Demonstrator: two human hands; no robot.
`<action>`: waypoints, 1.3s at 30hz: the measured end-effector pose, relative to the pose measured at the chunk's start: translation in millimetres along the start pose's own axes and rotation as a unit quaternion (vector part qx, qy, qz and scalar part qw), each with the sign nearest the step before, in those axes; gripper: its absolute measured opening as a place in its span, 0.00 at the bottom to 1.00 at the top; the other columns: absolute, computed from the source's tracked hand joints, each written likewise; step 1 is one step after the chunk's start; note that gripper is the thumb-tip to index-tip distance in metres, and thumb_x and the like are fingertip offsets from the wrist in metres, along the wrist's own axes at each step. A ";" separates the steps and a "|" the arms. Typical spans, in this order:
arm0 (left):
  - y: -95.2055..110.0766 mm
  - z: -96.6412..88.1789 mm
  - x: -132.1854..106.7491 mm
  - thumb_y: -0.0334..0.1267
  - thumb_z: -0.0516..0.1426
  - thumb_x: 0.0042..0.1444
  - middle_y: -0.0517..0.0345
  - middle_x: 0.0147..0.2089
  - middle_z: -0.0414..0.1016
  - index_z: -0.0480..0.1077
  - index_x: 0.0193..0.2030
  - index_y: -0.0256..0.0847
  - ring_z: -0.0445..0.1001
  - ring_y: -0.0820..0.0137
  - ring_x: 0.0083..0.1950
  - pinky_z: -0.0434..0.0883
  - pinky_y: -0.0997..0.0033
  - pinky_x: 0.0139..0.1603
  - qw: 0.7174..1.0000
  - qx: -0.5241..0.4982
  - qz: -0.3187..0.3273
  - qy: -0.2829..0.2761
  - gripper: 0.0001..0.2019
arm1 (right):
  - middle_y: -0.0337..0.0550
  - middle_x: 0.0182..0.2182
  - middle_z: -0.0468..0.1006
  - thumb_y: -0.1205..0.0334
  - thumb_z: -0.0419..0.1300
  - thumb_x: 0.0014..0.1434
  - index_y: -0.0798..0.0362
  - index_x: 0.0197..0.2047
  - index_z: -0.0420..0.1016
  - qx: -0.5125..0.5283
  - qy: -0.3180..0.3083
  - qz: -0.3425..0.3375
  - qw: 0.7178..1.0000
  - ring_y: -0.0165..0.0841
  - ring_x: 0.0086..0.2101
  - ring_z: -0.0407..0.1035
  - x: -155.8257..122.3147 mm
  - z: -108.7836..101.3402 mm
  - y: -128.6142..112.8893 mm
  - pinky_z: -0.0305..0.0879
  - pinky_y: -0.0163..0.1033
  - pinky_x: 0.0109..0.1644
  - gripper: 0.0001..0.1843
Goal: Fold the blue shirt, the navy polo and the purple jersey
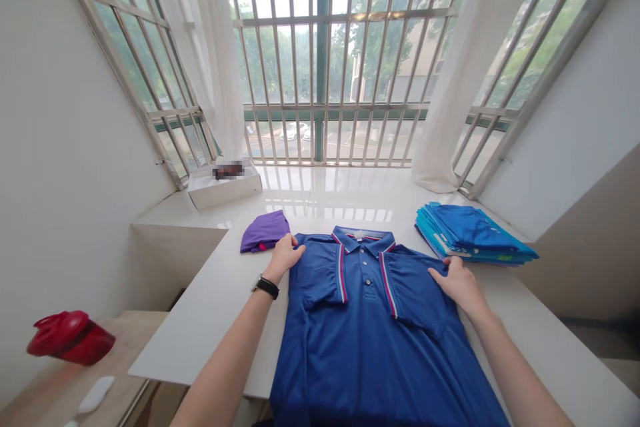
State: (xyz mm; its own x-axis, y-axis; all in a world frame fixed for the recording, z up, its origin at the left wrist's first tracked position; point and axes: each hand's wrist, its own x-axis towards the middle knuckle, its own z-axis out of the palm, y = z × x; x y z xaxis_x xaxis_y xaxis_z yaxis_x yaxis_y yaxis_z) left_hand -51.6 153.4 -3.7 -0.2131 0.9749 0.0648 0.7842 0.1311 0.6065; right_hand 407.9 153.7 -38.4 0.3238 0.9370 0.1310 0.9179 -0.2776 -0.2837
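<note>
A dark blue polo shirt with red and white trim lies front up on the white table, both sleeves folded in over the chest. My left hand rests on the shirt's left shoulder edge, fingers stretched flat, a black watch on its wrist. My right hand lies flat on the right shoulder edge, fingers spread. Neither hand grips anything.
A folded purple garment lies just left of the shirt. A stack of folded blue shirts sits at the right. A white box stands on the window ledge. A red object sits on a low wooden surface at the left.
</note>
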 end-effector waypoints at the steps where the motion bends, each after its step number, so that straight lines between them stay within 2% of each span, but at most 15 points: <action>1: 0.6 -0.1 1.3 0.39 0.60 0.54 0.54 0.40 0.77 0.68 0.40 0.39 0.76 0.66 0.43 0.69 0.71 0.44 1.000 -0.009 -0.002 0.003 0.09 | 0.60 0.40 0.79 0.45 0.56 0.57 0.57 0.51 0.67 0.000 -0.010 0.002 1.000 0.50 0.40 0.77 1.6 0.1 -0.4 0.69 0.46 0.42 0.27; 8: -0.2 -5.8 2.8 0.34 0.59 0.55 0.54 0.42 0.79 0.66 0.58 0.41 0.77 0.66 0.47 0.72 0.71 0.46 0.996 -0.081 0.019 -0.022 0.22 | 0.55 0.39 0.81 0.42 0.59 0.53 0.56 0.55 0.67 0.047 -0.034 -0.018 0.998 0.48 0.40 0.77 4.8 9.6 5.5 0.70 0.45 0.43 0.33; 11: 0.6 -8.7 5.4 0.35 0.58 0.55 0.53 0.46 0.79 0.72 0.54 0.41 0.77 0.64 0.47 0.72 0.68 0.51 0.994 -0.073 0.062 -0.058 0.19 | 0.52 0.35 0.81 0.42 0.57 0.54 0.55 0.55 0.68 0.034 -0.038 -0.017 0.999 0.47 0.38 0.78 1.6 11.5 4.4 0.70 0.45 0.44 0.32; 15: 3.8 -7.5 9.8 0.32 0.55 0.55 0.53 0.52 0.79 0.76 0.49 0.39 0.77 0.65 0.49 0.71 0.68 0.54 0.980 -0.104 0.130 -0.107 0.16 | 0.54 0.35 0.81 0.40 0.55 0.56 0.55 0.58 0.67 0.006 -0.047 -0.013 0.999 0.48 0.37 0.78 -1.4 11.1 0.9 0.70 0.45 0.42 0.34; 18: 3.9 -1.8 12.9 0.30 0.53 0.56 0.53 0.49 0.80 0.78 0.47 0.39 0.77 0.65 0.49 0.71 0.68 0.56 0.980 -0.078 0.143 -0.117 0.15 | 0.56 0.34 0.81 0.39 0.54 0.56 0.55 0.58 0.67 -0.008 -0.055 -0.008 0.998 0.50 0.36 0.78 -1.8 11.2 0.6 0.70 0.46 0.38 0.35; 21: 0.5 5.5 15.5 0.29 0.51 0.58 0.50 0.50 0.79 0.77 0.48 0.37 0.76 0.64 0.53 0.68 0.66 0.60 0.985 -0.036 0.139 -0.092 0.16 | 0.54 0.33 0.81 0.40 0.53 0.57 0.55 0.57 0.68 0.000 -0.047 -0.018 0.999 0.49 0.35 0.77 -4.9 12.3 -1.9 0.70 0.46 0.38 0.32; 24: -3.7 10.7 15.7 0.29 0.50 0.60 0.42 0.56 0.73 0.73 0.55 0.32 0.72 0.60 0.58 0.66 0.63 0.63 0.989 -0.013 0.131 -0.060 0.18 | 0.52 0.37 0.81 0.48 0.52 0.60 0.53 0.55 0.69 0.023 -0.001 -0.075 0.997 0.46 0.37 0.77 -13.7 14.0 -12.4 0.70 0.45 0.42 0.25; 27: -5.8 11.8 13.0 0.32 0.52 0.62 0.40 0.62 0.67 0.67 0.62 0.34 0.72 0.58 0.59 0.68 0.62 0.61 0.990 0.039 0.129 -0.041 0.21 | 0.52 0.44 0.79 0.57 0.50 0.61 0.51 0.53 0.70 0.035 0.040 -0.134 0.990 0.44 0.40 0.75 -24.2 14.7 -29.0 0.68 0.43 0.42 0.18; 29: -6.3 9.9 10.9 0.32 0.52 0.62 0.41 0.64 0.64 0.65 0.63 0.36 0.72 0.58 0.59 0.69 0.63 0.59 0.989 0.074 0.125 -0.035 0.22 | 0.51 0.44 0.77 0.61 0.50 0.62 0.50 0.50 0.70 0.031 0.046 -0.151 0.987 0.42 0.39 0.74 -28.7 14.2 -39.5 0.67 0.42 0.40 0.15; 34: -9.0 -5.7 9.6 0.31 0.51 0.63 0.42 0.68 0.61 0.63 0.65 0.38 0.72 0.57 0.60 0.70 0.64 0.58 0.985 0.118 0.125 -0.009 0.22 | 0.47 0.43 0.73 0.65 0.50 0.62 0.50 0.42 0.72 0.021 0.025 -0.164 0.986 0.34 0.33 0.70 -26.2 12.1 -58.5 0.61 0.37 0.33 0.11; 39: -13.5 -28.8 18.3 0.31 0.50 0.64 0.40 0.69 0.58 0.63 0.65 0.38 0.74 0.54 0.58 0.71 0.60 0.55 0.980 0.161 0.113 0.020 0.23 | 0.45 0.39 0.71 0.65 0.49 0.64 0.51 0.40 0.75 0.033 0.013 -0.184 0.982 0.32 0.31 0.68 -6.7 9.7 -83.0 0.60 0.36 0.33 0.13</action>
State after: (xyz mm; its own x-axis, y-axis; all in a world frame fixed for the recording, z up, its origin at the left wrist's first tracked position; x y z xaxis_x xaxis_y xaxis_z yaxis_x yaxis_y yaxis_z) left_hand -82.9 164.3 12.2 -0.0310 0.9785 0.2038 0.9558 -0.0306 0.2925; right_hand 327.3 172.5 -24.9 -0.0214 0.9651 0.2609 0.9571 0.0952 -0.2736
